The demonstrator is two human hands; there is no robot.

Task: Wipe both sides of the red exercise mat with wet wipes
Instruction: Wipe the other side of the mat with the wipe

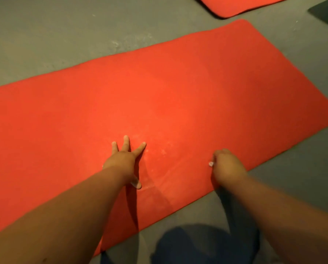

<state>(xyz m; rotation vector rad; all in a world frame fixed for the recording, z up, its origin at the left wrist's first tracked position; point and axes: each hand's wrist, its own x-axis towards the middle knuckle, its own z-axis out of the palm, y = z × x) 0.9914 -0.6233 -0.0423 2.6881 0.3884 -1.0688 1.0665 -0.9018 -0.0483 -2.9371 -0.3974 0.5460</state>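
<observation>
On the grey floor [45,35] the red exercise mat [178,88] lies flat and unrolled, running from the left edge of the view toward the upper right, with both rounded corners of its right end visible. The left hand [124,161] rests on the mat near its close edge, palm down, with its fingers [126,142] straight and spread apart and the thumb pointing back toward the person. The right hand [227,165] is also on the mat, to the right of the left hand and just beside the close edge. Its fingers are curled under, but the hand is blurred. A small white bit [210,164] shows at its left side, and I cannot tell if this is something held or only a nail.

Between the two hands the mat carries faint whitish marks [159,149]. A knee [197,244] in dark blue cloth is at the bottom, on the floor next to the mat. A second red mat [245,4] lies apart at the top, and a dark object [327,14] is in the top right corner.
</observation>
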